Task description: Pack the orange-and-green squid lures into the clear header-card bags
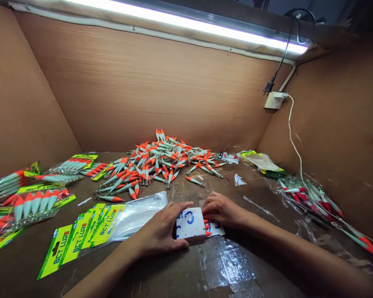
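My left hand (163, 227) grips a small white box (189, 225) with blue lettering and coloured specks, its thumb along the near side and fingers at the far side. At the box's right end, orange tips of fishing lures (207, 227) show over a white flap with blue marks. My right hand (220, 210) has its fingers curled together over these lures; its fingertips are partly hidden. Left of the box lie clear plastic bags (139, 213) and fanned yellow-green header cards (81, 236) reading BCT LURE.
A big heap of loose orange-and-white lures (158, 161) lies behind my hands. Packed lures (35, 203) are at the left. More bagged lures (307, 194) and a white cable (294, 136) are on the right. Clear tape (230, 265) covers part of the front surface.
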Tool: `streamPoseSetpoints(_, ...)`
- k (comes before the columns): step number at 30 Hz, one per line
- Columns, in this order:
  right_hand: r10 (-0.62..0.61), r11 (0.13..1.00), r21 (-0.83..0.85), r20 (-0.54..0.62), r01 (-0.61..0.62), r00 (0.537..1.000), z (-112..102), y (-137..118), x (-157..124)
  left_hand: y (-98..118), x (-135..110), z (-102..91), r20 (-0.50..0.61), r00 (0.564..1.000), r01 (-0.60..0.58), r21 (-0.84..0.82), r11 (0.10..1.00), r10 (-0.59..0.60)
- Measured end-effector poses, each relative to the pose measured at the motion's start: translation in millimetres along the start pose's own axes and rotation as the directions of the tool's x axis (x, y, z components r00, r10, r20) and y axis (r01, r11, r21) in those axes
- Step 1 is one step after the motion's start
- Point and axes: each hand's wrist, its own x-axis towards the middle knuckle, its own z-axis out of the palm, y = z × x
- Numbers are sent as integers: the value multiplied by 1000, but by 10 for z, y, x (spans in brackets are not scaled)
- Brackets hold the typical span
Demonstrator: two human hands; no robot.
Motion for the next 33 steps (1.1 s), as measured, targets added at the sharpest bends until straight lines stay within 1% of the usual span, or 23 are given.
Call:
streamPoseSetpoints(1,18,1000,-15,21,-18,1000,-89,32,65,8,2,-4,1,1000,2,-5,1000,-2)
streamPoseSetpoints(2,67,997,-47,21,-66,997,-174,67,155,19,4,-11,3,1000,4,-12,1000,-4)
streamPoseSetpoints(3,141,986,-89,-7,-141,990,-243,103,269,33,6,-19,6,1000,5,-19,1000,-4)
streamPoseSetpoints(4,232,961,-147,-48,-236,972,-288,139,401,46,8,-28,9,1000,4,-26,1000,-4)
streamPoseSetpoints(5,280,939,-184,-77,-290,957,-305,172,546,59,10,-37,9,1000,4,-29,1000,-3)
streamPoseSetpoints(7,319,914,-224,-122,-339,940,-256,220,834,73,10,-48,6,1000,3,-25,1000,-3)
streamPoseSetpoints(9,340,893,-256,-151,-369,928,-150,224,1069,72,8,-50,2,1000,7,-17,1000,-7)
streamPoseSetpoints(11,342,884,-273,-178,-380,923,-67,179,1196,61,2,-45,-6,1000,12,-19,1000,-12)
streamPoseSetpoints(12,333,885,-275,-193,-377,923,-55,142,1206,55,-1,-40,-13,1000,16,-25,1000,-17)
streamPoseSetpoints(14,299,894,-271,-229,-355,927,-112,59,1107,46,-7,-28,-34,999,23,-39,999,-24)
streamPoseSetpoints(16,250,924,-216,-282,-315,926,-268,-3,861,41,-11,-14,-51,998,19,-55,998,-21)
streamPoseSetpoints(17,222,953,-122,-337,-276,915,-368,-17,697,39,-12,-9,-57,998,13,-62,998,-17)
streamPoseSetpoints(18,223,970,-9,-368,-243,903,-470,-17,518,36,-13,-4,-60,998,9,-70,998,-13)
streamPoseSetpoints(19,264,965,90,-363,-248,893,-562,-3,334,32,-12,1,-65,998,6,-77,997,-11)
streamPoseSetpoints(20,340,938,192,-358,-287,870,-634,23,157,27,-11,5,-68,998,6,-84,996,-12)
streamPoseSetpoints(22,488,838,403,-252,-368,836,-684,94,-143,18,-8,13,-74,997,11,-100,995,-19)
streamPoseSetpoints(24,574,722,544,-127,-427,809,-594,160,-325,13,0,20,-76,997,24,-113,993,-32)
streamPoseSetpoints(26,597,641,626,-43,-444,801,-402,188,-368,17,14,23,-75,996,49,-119,992,-58)
streamPoseSetpoints(28,609,595,673,-23,-438,793,-175,169,-303,25,33,24,-71,994,71,-122,990,-80)
streamPoseSetpoints(29,616,586,682,-26,-437,787,-70,146,-247,27,42,25,-68,994,77,-124,989,-86)
streamPoseSetpoints(30,618,592,677,-32,-437,786,23,116,-187,28,51,28,-67,994,80,-128,989,-89)
streamPoseSetpoints(31,607,620,652,-47,-436,793,99,84,-129,25,58,31,-67,994,80,-131,988,-89)
streamPoseSetpoints(33,538,744,533,-121,-403,834,193,27,-42,13,66,41,-66,994,77,-137,988,-87)
